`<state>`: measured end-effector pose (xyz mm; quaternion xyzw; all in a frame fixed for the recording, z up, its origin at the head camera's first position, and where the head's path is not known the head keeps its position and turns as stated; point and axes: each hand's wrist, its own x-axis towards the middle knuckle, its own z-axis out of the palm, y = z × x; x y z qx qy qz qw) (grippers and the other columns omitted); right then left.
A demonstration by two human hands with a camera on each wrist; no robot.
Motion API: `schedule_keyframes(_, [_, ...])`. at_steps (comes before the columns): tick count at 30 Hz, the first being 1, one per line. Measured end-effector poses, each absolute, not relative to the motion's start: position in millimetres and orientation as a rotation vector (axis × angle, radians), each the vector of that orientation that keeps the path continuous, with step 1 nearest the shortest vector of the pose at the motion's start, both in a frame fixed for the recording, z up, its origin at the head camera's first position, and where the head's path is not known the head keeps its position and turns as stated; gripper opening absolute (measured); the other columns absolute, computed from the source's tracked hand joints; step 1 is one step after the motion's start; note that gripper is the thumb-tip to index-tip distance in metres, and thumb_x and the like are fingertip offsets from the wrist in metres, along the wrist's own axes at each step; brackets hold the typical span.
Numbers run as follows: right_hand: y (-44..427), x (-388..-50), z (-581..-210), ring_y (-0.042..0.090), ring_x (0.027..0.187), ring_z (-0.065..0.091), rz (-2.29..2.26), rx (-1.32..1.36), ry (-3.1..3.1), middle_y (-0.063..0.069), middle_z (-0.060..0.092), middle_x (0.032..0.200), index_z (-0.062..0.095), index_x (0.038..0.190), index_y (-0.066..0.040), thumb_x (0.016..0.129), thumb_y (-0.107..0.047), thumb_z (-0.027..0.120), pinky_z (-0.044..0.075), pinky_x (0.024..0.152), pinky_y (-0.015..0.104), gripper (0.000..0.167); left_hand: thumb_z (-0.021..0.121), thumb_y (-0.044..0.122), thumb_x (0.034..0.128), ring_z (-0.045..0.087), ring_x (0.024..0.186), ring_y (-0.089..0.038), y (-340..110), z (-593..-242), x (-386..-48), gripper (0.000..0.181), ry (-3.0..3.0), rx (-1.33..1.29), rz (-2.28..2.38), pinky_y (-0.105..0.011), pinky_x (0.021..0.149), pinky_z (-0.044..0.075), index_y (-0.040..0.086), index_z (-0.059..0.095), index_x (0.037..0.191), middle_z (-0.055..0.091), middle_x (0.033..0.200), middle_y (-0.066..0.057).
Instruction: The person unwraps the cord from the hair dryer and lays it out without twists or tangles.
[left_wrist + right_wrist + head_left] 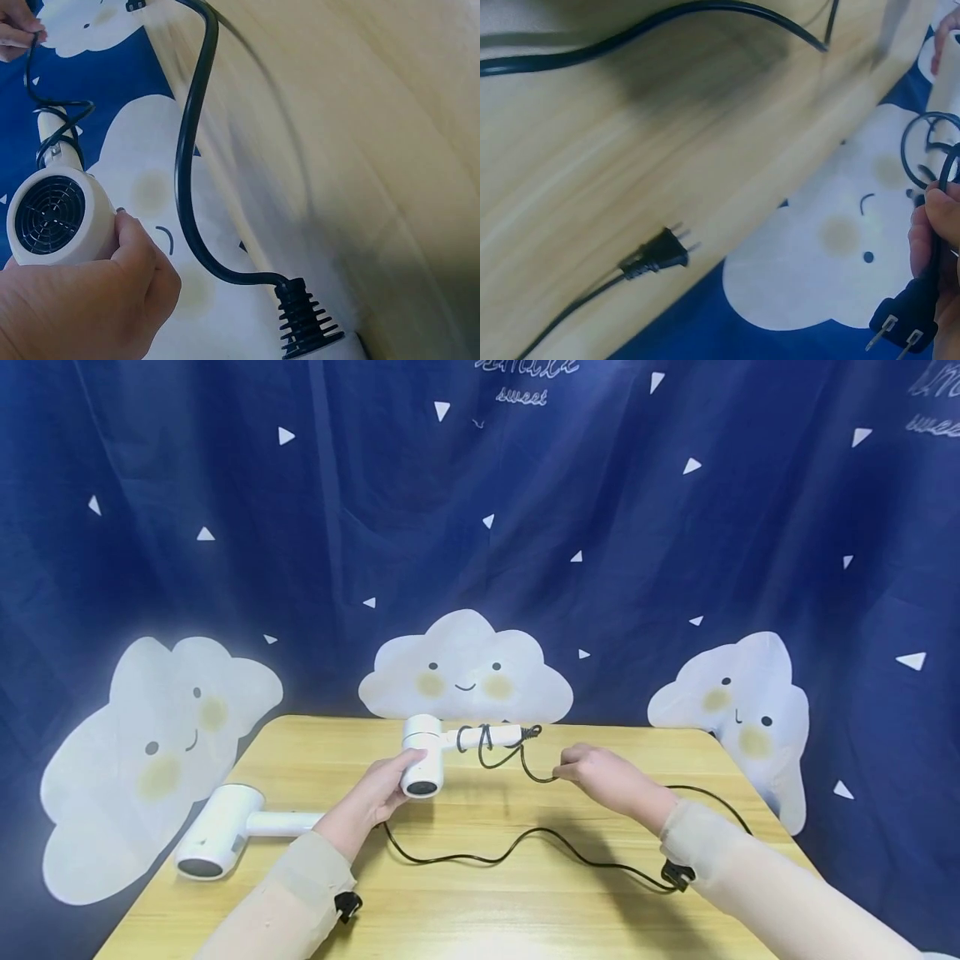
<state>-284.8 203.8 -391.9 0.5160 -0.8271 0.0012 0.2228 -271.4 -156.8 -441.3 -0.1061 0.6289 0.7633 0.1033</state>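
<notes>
My left hand (381, 789) grips a white hair dryer (424, 760) by its body, above the table, with the handle pointing right. A round black grille (51, 215) shows on the dryer's end in the left wrist view. Black cord (487, 743) is wound in loops around the handle. To the right, my right hand (611, 777) pinches this cord between thumb and fingers. Its two-prong plug (904, 322) hangs just below those fingers in the right wrist view. A second white hair dryer (217, 831) lies on the table at left, its handle partly hidden by my left forearm.
The second dryer's black cord (498, 860) snakes across the wooden table (480, 910) and passes behind my right forearm. Another two-prong plug (660, 253) lies near the table edge. A dark blue curtain (480, 560) with clouds hangs behind the table.
</notes>
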Motion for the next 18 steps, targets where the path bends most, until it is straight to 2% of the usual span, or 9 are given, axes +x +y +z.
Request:
schedule_keyframes(4, [205,-280,-380,0.011,0.069,0.047,-0.064,1.445,-2.238,-0.003,0.050,0.077,0.072,0.089,-0.010,0.078,0.011,0.073,0.047,0.061,0.023,0.023,0.065,0.030,0.0935,0.066,0.092,-0.017,-157,-442,-271,0.062,1.855,-0.310,2.247,-0.028,0.084,0.056,-0.012,0.048,0.135,0.064,0.112,-0.013])
schedule_keyframes(8, [206,-276,-367,0.010,0.072,0.049,-0.042,1.476,-2.186,-0.002,0.052,0.080,0.072,0.092,-0.007,0.067,0.018,0.074,0.047,0.062,0.021,0.035,0.065,0.030,0.0939,0.065,0.094,-0.017,-158,-442,-270,0.060,1.853,-0.320,2.234,-0.028,0.084,0.056,-0.011,0.048,0.135,0.063,0.113,-0.013])
schedule_keyframes(11, [207,-274,-356,0.010,0.073,0.049,0.001,1.485,-2.144,-0.002,0.054,0.082,0.073,0.094,-0.005,0.064,0.021,0.074,0.047,0.061,0.020,0.039,0.065,0.030,0.0938,0.065,0.093,-0.018,-158,-445,-270,0.061,1.855,-0.327,2.228,-0.028,0.084,0.056,-0.012,0.047,0.135,0.063,0.113,-0.013])
schedule_keyframes(18, [203,-275,-333,0.014,0.074,0.052,0.056,1.417,-2.052,0.000,0.059,0.084,0.076,0.095,-0.005,0.078,0.011,0.074,0.049,0.062,0.024,0.023,0.064,0.028,0.0945,0.066,0.092,-0.018,-158,-445,-267,0.062,1.844,-0.296,2.236,-0.030,0.086,0.057,-0.015,0.045,0.135,0.064,0.110,-0.014])
